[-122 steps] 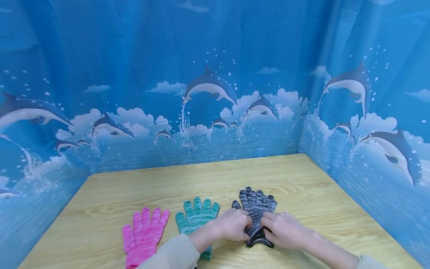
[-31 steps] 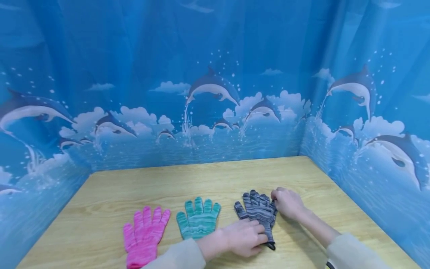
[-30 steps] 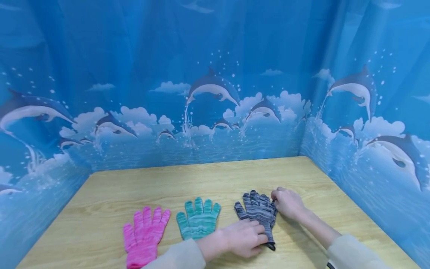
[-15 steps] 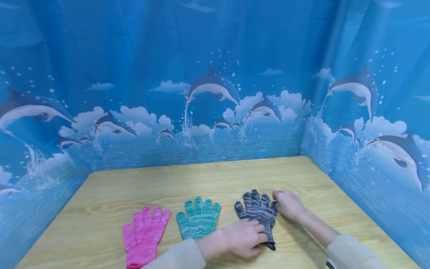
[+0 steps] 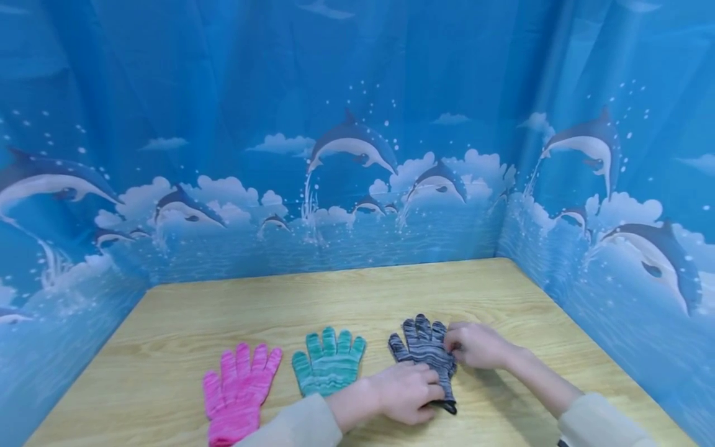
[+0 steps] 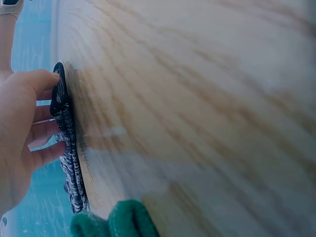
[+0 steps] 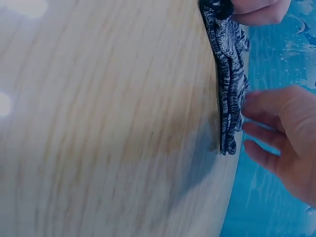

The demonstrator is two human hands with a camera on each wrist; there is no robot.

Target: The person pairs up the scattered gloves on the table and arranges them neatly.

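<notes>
A black-and-grey knit glove (image 5: 429, 352) lies palm-flat on the wooden table, fingers spread toward the far edge. My left hand (image 5: 404, 392) rests over its lower part, pressing near the black cuff (image 6: 59, 94); the thumb is at the cuff's edge in the left wrist view. At the glove's right side is my right hand (image 5: 481, 345), its fingertips right at the outermost glove finger and hiding part of it. The right wrist view has this hand's loosely bent fingers (image 7: 261, 153) beside the glove. To the left lies a green striped glove (image 5: 332, 363), its lower part hidden by my left forearm.
A pink glove (image 5: 240, 391) lies farther left, its cuff near the bottom of the view. The wood-grain table (image 5: 313, 298) is bordered at the back and sides by a blue dolphin-print curtain (image 5: 268, 242).
Earlier both hands were at the lower part of the grey glove. The right hand then moved up to its outer finger and has just shifted slightly inward; the left has stayed on the lower part.
</notes>
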